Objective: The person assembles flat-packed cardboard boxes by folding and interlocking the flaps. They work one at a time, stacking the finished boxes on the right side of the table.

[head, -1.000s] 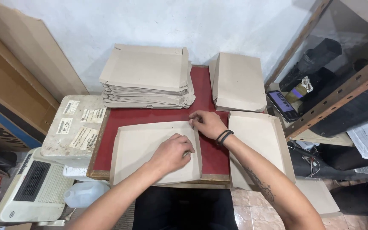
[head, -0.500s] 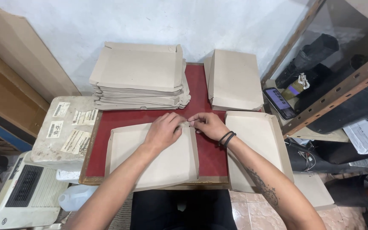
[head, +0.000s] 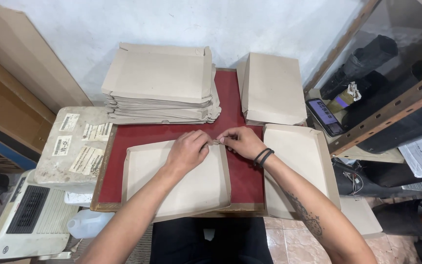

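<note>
Both hands meet at the far right corner of a flat cardboard tray (head: 177, 178): left hand (head: 187, 151) and right hand (head: 240, 142) pinch its folded edge together. It lies on a red-topped table (head: 242, 176); beyond, a stack of cardboard blanks (head: 159, 83) sits against the white wall (head: 221, 24).

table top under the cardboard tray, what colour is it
Dark red table top, with a wooden edge; head view.
</note>
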